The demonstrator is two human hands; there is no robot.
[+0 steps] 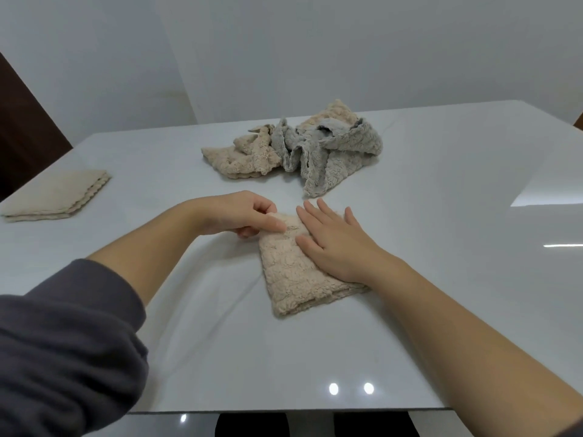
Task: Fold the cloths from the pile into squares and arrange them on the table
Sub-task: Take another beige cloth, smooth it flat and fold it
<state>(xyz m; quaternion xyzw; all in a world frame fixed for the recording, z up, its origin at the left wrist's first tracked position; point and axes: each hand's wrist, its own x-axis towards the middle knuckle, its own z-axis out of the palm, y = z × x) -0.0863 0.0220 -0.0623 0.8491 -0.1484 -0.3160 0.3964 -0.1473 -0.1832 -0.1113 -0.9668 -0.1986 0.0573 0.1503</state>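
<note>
A beige fleecy cloth (291,274), folded into a small rectangle, lies on the white table (220,357) in front of me. My left hand (243,216) pinches its far left corner between thumb and curled fingers. My right hand (334,241) lies flat on the cloth's right side with straight fingers, pressing it down. Behind them sits the pile of unfolded cloths (299,149), beige ones on the left and grey ones on the right. A folded beige square (56,195) rests at the table's far left.
The table's near edge (284,410) runs across the bottom of the view. A white wall stands behind the table, and a dark brown panel (28,121) is at the left. Bright reflections show on the glossy right side.
</note>
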